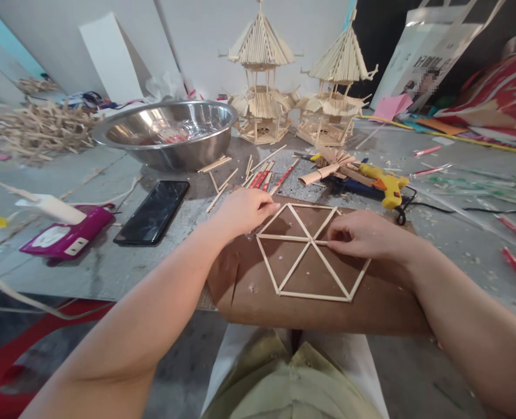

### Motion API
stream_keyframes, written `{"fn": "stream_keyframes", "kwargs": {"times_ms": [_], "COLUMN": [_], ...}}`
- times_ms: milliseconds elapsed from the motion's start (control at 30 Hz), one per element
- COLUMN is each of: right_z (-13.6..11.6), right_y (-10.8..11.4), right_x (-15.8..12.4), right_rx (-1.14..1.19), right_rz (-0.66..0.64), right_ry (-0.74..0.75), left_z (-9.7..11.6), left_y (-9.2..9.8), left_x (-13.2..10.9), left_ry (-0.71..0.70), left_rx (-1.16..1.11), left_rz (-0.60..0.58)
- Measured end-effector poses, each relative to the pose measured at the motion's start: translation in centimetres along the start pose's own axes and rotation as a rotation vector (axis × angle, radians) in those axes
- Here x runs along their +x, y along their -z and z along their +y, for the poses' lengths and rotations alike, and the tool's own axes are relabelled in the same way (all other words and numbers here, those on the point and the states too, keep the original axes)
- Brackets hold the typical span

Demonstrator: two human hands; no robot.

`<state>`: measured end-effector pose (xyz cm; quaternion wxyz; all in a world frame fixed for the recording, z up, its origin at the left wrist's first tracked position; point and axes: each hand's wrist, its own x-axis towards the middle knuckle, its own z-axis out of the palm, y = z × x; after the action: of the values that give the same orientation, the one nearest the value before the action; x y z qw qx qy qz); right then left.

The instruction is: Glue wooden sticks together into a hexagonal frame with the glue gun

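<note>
A hexagonal frame of thin wooden sticks (300, 237), with spokes meeting at its middle, lies flat on a brown board (258, 311). My left hand (249, 210) is closed at the frame's upper-left edge, its fingertips against the stick there. At the right side, my right hand (362, 234) pinches the spoke that runs from the centre to the right corner. The hand covers that corner and part of the rim. Beyond the board lie several loose sticks (266, 156) and red-wrapped sticks (262, 177).
Two stick pagodas (262, 49) stand at the back beside a steel basin (162, 152). A yellow glue gun (386, 185) lies at right with its black cord. To the left are a black phone (153, 212), a purple power strip (70, 230) and a heap of sticks (43, 128).
</note>
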<state>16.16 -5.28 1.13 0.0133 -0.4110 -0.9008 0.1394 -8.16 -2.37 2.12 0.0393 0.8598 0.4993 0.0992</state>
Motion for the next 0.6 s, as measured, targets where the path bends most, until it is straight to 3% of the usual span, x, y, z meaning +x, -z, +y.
{"fn": "stream_keyframes", "kwargs": {"times_ms": [333,600], "right_z": [0.3,0.8], "right_y": [0.3,0.3], "right_x": [-0.5,-0.6], "right_rx": [-0.066,-0.08], "right_rz": [0.003,0.046], "right_ry": [-0.039,-0.12], "left_z": [-1.2,-2.5], "left_y": [-0.3,-0.1], "left_x": [0.2,0.4], "left_ry": [0.19,0.361], "left_rx": [0.109,0.128], "left_rz": [-0.079,-0.05]}}
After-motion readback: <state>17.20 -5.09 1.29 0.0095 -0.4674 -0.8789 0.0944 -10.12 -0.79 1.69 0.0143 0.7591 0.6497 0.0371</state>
